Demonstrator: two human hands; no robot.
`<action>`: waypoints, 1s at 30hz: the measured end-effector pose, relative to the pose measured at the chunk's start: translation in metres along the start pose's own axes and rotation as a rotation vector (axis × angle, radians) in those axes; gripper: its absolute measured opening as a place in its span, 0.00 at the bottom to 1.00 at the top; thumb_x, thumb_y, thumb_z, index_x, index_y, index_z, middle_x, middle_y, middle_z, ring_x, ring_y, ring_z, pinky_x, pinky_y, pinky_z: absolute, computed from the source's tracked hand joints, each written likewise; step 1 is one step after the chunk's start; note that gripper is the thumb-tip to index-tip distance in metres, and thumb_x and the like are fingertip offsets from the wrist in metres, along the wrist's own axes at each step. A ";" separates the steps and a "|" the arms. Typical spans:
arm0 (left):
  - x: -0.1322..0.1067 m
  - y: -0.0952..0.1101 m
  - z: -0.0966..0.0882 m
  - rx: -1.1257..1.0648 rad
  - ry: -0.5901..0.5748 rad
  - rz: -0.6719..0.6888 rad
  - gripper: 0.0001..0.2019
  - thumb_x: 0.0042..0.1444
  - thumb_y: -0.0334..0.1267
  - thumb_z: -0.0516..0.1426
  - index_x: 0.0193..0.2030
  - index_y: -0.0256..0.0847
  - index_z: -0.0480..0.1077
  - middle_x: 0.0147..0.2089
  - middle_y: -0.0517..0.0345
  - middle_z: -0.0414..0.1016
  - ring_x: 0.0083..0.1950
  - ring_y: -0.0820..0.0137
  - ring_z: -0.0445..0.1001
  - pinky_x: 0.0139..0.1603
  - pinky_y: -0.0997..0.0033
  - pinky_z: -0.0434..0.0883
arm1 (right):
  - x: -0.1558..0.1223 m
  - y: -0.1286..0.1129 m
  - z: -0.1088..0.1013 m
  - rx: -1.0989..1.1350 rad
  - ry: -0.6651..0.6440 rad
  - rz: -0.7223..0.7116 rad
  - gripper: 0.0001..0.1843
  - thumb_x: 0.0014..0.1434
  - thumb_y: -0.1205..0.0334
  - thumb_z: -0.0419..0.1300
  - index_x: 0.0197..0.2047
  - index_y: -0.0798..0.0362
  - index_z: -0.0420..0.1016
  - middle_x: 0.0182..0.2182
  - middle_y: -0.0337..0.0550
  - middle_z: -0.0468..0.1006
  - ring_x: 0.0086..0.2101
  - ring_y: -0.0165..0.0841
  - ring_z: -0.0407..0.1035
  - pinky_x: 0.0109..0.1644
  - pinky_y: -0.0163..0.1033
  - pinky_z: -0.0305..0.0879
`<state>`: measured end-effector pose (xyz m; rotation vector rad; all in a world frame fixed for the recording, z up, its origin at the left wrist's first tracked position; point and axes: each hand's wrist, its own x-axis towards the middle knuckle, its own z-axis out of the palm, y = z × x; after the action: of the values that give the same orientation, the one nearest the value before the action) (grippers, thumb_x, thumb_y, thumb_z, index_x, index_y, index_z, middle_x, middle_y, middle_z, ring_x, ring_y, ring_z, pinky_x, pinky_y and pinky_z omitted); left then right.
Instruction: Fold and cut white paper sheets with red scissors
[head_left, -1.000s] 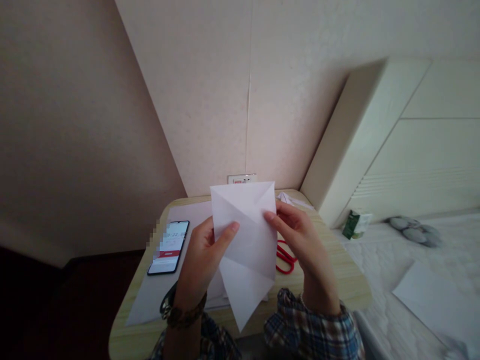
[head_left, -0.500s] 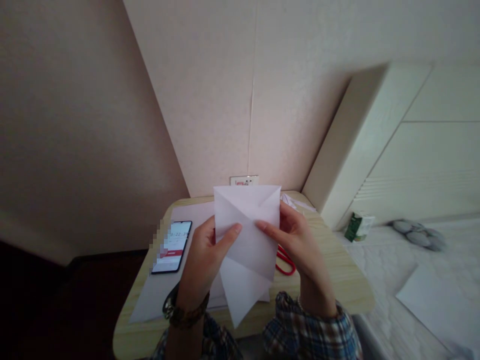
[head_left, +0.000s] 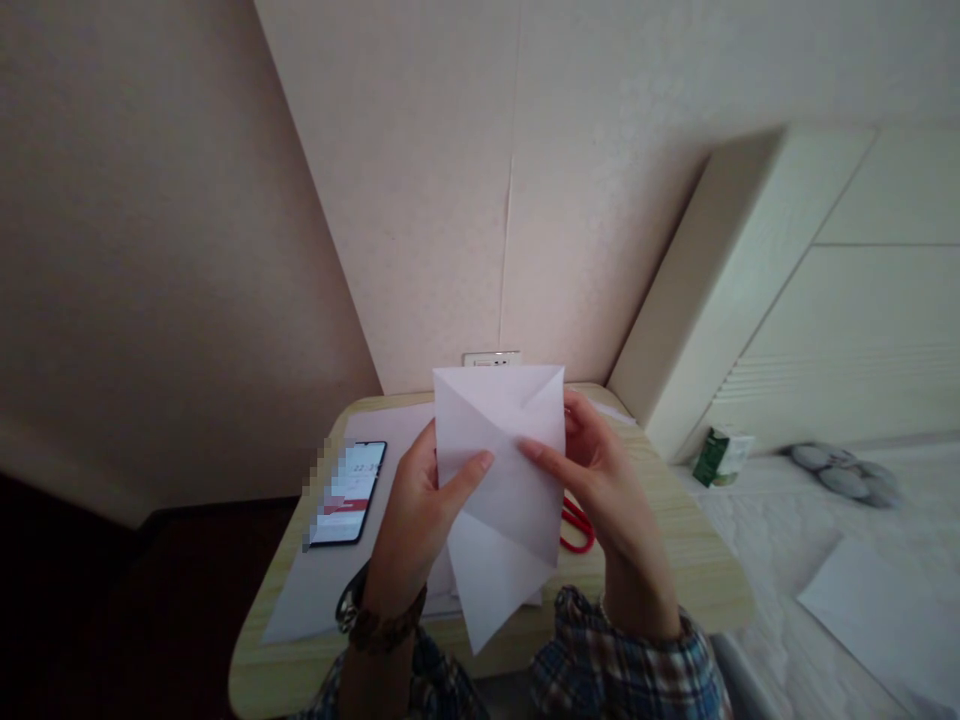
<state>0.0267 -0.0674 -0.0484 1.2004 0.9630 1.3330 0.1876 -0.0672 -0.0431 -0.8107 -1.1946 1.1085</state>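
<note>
Between my hands, upright above the table, is a folded sheet of white paper point(head_left: 499, 510). Crease lines cross its upper part, and its lower end narrows to a point. My left hand point(head_left: 431, 495) grips the left edge, thumb on the front and fingers hidden behind. On the right edge, my right hand point(head_left: 589, 465) pinches the sheet with its thumb on the front and its fingers behind. Partly hidden behind the paper and my right hand lie red scissor-like handles point(head_left: 577, 528). A phone with a lit screen point(head_left: 352, 495) lies left of my left hand.
The small wooden table point(head_left: 675, 540) stands against the wall. White paper point(head_left: 307, 600) lies under the phone. A wall socket point(head_left: 491, 358) shows behind the folded sheet. To the right, a bed holds a green-and-white box point(head_left: 721, 457), a grey item point(head_left: 844, 473) and a white sheet point(head_left: 870, 610).
Both hands and the folded paper have shifted very slightly right in the view, along with the whole scene. The grip on the paper looks the same.
</note>
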 end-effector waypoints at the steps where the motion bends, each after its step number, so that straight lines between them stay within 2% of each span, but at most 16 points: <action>1: 0.000 0.001 0.000 -0.005 0.006 0.009 0.19 0.51 0.41 0.66 0.50 0.41 0.72 0.46 0.54 0.82 0.45 0.63 0.80 0.42 0.72 0.75 | -0.001 -0.002 -0.001 0.015 0.003 -0.002 0.18 0.53 0.64 0.69 0.46 0.45 0.72 0.41 0.40 0.82 0.39 0.34 0.76 0.38 0.36 0.74; 5: 0.001 0.002 0.000 -0.014 0.018 0.027 0.19 0.52 0.40 0.65 0.50 0.41 0.71 0.47 0.54 0.82 0.45 0.64 0.80 0.43 0.72 0.75 | -0.002 -0.005 -0.004 0.039 0.020 0.026 0.17 0.53 0.64 0.69 0.45 0.46 0.73 0.35 0.37 0.83 0.33 0.30 0.76 0.32 0.31 0.71; 7: 0.000 0.001 0.000 -0.017 -0.004 0.020 0.18 0.52 0.40 0.65 0.50 0.42 0.72 0.47 0.54 0.82 0.44 0.65 0.80 0.42 0.72 0.75 | -0.002 -0.005 -0.002 0.051 0.021 0.048 0.17 0.52 0.64 0.69 0.45 0.46 0.73 0.36 0.37 0.83 0.32 0.30 0.75 0.31 0.32 0.71; 11: -0.001 0.001 0.000 0.004 -0.036 0.006 0.14 0.53 0.40 0.64 0.46 0.42 0.75 0.44 0.56 0.83 0.44 0.66 0.80 0.40 0.74 0.74 | 0.000 -0.002 0.004 0.077 0.035 0.055 0.20 0.51 0.65 0.69 0.47 0.47 0.74 0.46 0.41 0.82 0.39 0.34 0.76 0.38 0.35 0.74; 13: -0.002 0.001 0.000 0.013 -0.027 0.005 0.13 0.54 0.41 0.64 0.45 0.41 0.76 0.43 0.56 0.83 0.43 0.66 0.80 0.41 0.74 0.74 | 0.000 -0.001 0.006 0.082 0.034 0.052 0.20 0.51 0.65 0.69 0.48 0.48 0.75 0.47 0.42 0.81 0.42 0.35 0.76 0.41 0.37 0.74; 18: -0.001 0.002 0.000 0.005 -0.014 -0.006 0.14 0.53 0.42 0.64 0.45 0.40 0.76 0.43 0.55 0.83 0.42 0.66 0.80 0.41 0.73 0.74 | -0.001 -0.002 0.005 0.107 0.012 0.045 0.18 0.52 0.66 0.69 0.47 0.48 0.75 0.43 0.40 0.82 0.39 0.33 0.76 0.41 0.35 0.74; 25: -0.003 0.003 -0.002 -0.060 -0.047 -0.015 0.14 0.54 0.40 0.64 0.46 0.42 0.75 0.43 0.57 0.83 0.41 0.67 0.80 0.41 0.73 0.75 | -0.001 -0.003 0.006 0.084 0.082 0.059 0.20 0.51 0.64 0.70 0.47 0.47 0.73 0.32 0.37 0.83 0.28 0.31 0.75 0.28 0.32 0.72; 28: -0.003 0.004 -0.001 -0.071 -0.055 -0.034 0.17 0.52 0.41 0.65 0.49 0.41 0.73 0.42 0.54 0.83 0.39 0.65 0.81 0.40 0.69 0.77 | -0.003 -0.004 0.007 -0.003 0.091 0.028 0.24 0.53 0.62 0.69 0.53 0.43 0.71 0.35 0.38 0.82 0.28 0.32 0.74 0.27 0.34 0.72; 30: -0.003 0.005 0.001 -0.075 -0.056 -0.035 0.18 0.52 0.41 0.65 0.49 0.40 0.71 0.41 0.54 0.83 0.38 0.65 0.81 0.39 0.68 0.77 | -0.004 -0.004 0.007 -0.085 0.085 -0.010 0.26 0.55 0.61 0.68 0.56 0.42 0.70 0.41 0.41 0.82 0.34 0.36 0.76 0.31 0.39 0.75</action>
<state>0.0263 -0.0705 -0.0437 1.1535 0.8825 1.2901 0.1819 -0.0728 -0.0392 -0.9073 -1.1796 1.0114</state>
